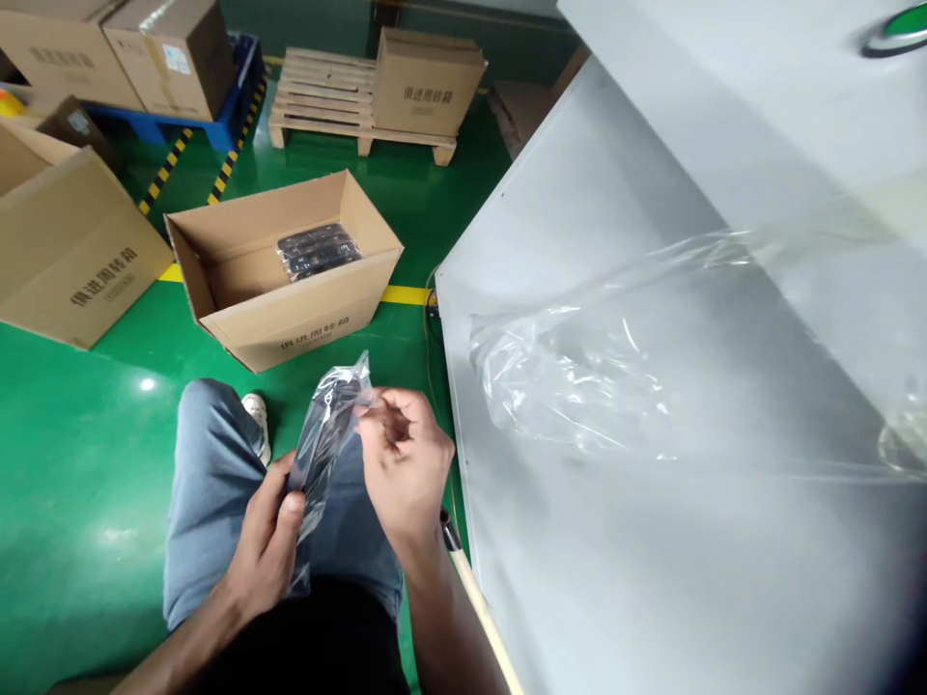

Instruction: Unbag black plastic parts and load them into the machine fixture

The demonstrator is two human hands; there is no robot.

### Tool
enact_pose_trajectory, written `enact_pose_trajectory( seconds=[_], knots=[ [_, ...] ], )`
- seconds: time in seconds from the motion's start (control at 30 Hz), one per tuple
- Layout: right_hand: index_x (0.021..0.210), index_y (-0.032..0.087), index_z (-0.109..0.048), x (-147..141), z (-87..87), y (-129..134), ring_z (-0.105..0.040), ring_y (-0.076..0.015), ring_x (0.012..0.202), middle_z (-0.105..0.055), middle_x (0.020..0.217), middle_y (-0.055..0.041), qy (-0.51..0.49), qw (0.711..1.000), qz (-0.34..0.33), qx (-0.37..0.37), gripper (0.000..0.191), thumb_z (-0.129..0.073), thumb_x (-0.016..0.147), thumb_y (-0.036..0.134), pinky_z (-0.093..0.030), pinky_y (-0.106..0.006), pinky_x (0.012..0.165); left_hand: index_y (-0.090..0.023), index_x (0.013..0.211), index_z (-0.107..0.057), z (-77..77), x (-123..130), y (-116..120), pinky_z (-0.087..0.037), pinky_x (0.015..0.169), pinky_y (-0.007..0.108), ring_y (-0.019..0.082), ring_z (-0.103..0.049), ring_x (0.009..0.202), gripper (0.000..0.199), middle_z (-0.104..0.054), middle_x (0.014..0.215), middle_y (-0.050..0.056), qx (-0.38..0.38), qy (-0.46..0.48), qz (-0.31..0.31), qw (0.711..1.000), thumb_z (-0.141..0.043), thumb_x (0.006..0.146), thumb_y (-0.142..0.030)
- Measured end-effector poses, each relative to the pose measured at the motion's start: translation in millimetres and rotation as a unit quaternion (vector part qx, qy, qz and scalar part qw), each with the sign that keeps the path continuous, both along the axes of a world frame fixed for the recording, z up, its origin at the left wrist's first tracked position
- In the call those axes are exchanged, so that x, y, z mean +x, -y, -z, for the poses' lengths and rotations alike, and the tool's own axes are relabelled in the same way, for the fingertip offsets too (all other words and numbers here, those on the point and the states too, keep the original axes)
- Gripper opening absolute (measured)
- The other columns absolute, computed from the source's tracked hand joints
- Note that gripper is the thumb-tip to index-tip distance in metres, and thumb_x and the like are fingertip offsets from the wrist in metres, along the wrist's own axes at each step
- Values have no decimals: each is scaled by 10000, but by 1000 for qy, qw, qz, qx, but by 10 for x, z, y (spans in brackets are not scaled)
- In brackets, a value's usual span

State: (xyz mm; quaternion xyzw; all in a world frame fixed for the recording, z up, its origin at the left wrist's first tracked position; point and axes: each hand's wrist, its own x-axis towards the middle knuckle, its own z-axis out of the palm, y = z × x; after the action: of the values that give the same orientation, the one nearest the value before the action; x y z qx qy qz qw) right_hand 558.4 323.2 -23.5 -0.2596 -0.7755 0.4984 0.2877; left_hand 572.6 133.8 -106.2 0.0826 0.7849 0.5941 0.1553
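Above my lap, my left hand (269, 541) grips a dark, elongated part in a clear plastic bag (323, 449), with the thumb on the near side. The fingers of my right hand (403, 461) are closed in a pinch on the bag's loose upper edge. What exactly the dark part is, the shiny film does not let me tell. Beyond my hands, an open cardboard box (304, 325) stands on the floor. Inside it lie several bagged dark parts (319, 253), stacked toward its right end.
A grey-white surface (615, 569) fills the right side, with loose clear plastic sheeting (572, 376) on it. A pole (478, 603) leans beside its edge. Another open box (94, 251) stands left. Farther back are a wooden pallet (319, 92) with a carton and a blue pallet (238, 101) with boxes.
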Motion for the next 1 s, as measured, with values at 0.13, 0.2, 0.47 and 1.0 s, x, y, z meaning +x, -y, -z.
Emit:
enact_pose_trajectory(
  seconds=[0.13, 0.2, 0.47, 1.0],
  knots=[
    [971, 222, -669, 1, 62, -44, -711, -147, 620, -771, 813, -24, -7, 997, -1, -73, 101, -648, 956, 320, -656, -300, 668, -225, 1361, -661, -68, -19, -20, -426, 1169, 358, 274, -592, 1347, 551, -689, 1428, 84, 33, 72, -9, 997, -550, 1027, -649],
    [960, 226, -653, -10, 73, -70, -734, -149, 653, -772, 826, -17, -25, 992, -18, -124, 95, -658, 953, 321, -672, -300, 687, -235, 1349, -678, -101, -54, -41, -443, 1165, 362, 274, -602, 1337, 558, -692, 1427, 78, 56, 109, 9, 992, -543, 1023, -667],
    [1032, 214, -670, -28, 71, -95, -764, -166, 709, -764, 872, -31, -34, 985, -5, -171, 322, -726, 949, 521, -666, -285, 649, -275, 1373, -635, -130, -130, -64, -399, 1195, 386, 268, -565, 1371, 499, -674, 1422, 64, 33, 95, 30, 994, -495, 1053, -631],
    [967, 207, -724, -84, 195, -62, -735, -155, 568, -733, 736, 5, 9, 976, -24, -216, 310, -727, 939, 515, -627, -265, 588, -253, 1416, -503, -169, -165, -129, -498, 1105, 369, 231, -617, 1300, 409, -658, 1384, 92, 50, 22, 26, 998, -504, 1086, -496]
  ],
)
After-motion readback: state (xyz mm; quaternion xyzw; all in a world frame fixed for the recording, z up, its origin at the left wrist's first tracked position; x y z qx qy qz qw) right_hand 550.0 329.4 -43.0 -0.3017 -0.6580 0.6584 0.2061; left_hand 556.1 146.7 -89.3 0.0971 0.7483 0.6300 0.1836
